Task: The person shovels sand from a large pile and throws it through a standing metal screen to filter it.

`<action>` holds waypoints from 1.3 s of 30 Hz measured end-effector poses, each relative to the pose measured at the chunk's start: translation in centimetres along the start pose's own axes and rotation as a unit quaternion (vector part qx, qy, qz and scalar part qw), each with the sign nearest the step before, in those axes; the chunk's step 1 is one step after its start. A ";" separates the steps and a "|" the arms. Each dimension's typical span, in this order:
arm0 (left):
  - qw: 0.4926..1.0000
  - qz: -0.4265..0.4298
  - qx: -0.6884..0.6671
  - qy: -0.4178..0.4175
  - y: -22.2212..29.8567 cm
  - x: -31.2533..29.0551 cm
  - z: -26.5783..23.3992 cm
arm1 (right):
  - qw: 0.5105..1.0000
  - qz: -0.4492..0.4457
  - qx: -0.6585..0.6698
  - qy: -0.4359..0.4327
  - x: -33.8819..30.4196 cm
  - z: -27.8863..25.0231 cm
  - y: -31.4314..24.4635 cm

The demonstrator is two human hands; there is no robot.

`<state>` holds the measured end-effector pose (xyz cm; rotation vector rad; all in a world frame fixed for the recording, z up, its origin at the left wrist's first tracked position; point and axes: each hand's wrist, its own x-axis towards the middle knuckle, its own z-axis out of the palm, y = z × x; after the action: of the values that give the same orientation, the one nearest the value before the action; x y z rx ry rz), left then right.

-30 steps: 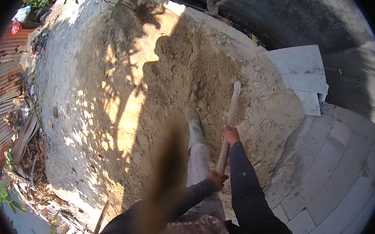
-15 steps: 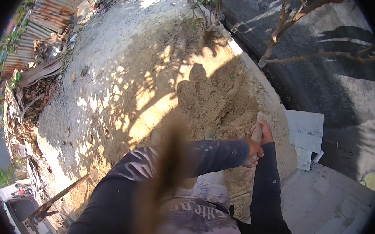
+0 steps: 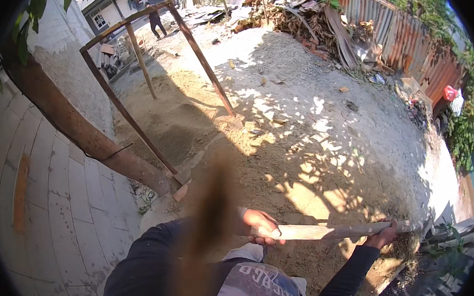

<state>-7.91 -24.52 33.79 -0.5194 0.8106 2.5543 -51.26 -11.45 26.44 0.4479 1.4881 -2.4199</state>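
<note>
A long, pale wooden handle [image 3: 324,231] lies almost level across the front of my body. My left hand [image 3: 264,226] is closed around its left part, in front of my shirt. Farther along, near the right end, my right hand [image 3: 385,235] grips it with the arm stretched out. What tool the handle belongs to cannot be made out; no blade shows clearly. Below and ahead spreads sandy ground [image 3: 294,193], dappled with sun and shade. A blurred brown shape close to the camera hides part of my left arm.
A wooden frame [image 3: 161,6] on posts stands over a sand heap [image 3: 167,126] at the far left. Nearer left are a leaning trunk [image 3: 84,132] and a block wall [image 3: 42,178]. Rusty corrugated sheets [image 3: 414,50] and debris line the back. Another person [image 3: 156,22] is far off.
My view has swung left, bringing the frame, trunk and block wall into sight. My hands, close together before, are now spread apart along the handle, which has gone from steep to nearly level.
</note>
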 end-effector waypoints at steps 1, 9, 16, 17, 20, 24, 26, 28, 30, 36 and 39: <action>0.997 0.055 0.012 0.048 -0.5 -5.6 -0.6 | 0.991 0.045 -0.033 -0.124 -3.6 4.5 3.3; 0.528 0.197 0.527 0.636 -9.4 -39.0 8.5 | 0.717 0.480 0.086 -0.498 -42.8 35.5 19.0; 0.219 -0.039 0.581 0.783 -9.2 -39.6 3.1 | 0.752 0.455 0.077 -0.470 -45.4 34.6 25.6; 0.250 -0.035 0.575 0.778 -10.8 -37.7 -0.5 | 0.765 0.449 0.056 -0.458 -43.6 32.3 27.1; 0.473 -0.105 0.523 0.701 -10.1 -28.2 -6.8 | 0.833 0.391 -0.058 -0.388 -30.3 24.0 31.2; 0.624 -0.122 0.597 0.489 -13.9 -15.3 -15.0 | 0.914 0.321 -0.160 -0.192 -14.8 6.7 29.5; 0.717 -0.151 0.574 0.366 -6.2 -7.0 -9.2 | 0.946 0.265 -0.178 -0.049 -6.6 -3.9 26.7; 0.732 -0.195 0.599 0.259 -4.8 0.5 -8.6 | 0.932 0.245 -0.210 0.166 -3.5 -13.1 21.8; 0.686 -0.199 0.679 0.170 -6.1 8.1 -9.4 | 0.903 0.217 -0.226 0.294 -1.2 -21.2 18.3; 0.609 -0.190 0.766 -0.072 -12.4 33.7 1.6 | 0.880 0.088 -0.003 0.466 5.9 -52.4 7.8; 0.657 -0.323 0.668 -0.131 -21.6 45.2 3.2 | 0.863 0.004 -0.001 0.505 4.9 -58.5 -6.1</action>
<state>-36.42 5.59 5.55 0.0924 1.6646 0.8510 -50.93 43.31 4.54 1.9244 1.7640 -2.2162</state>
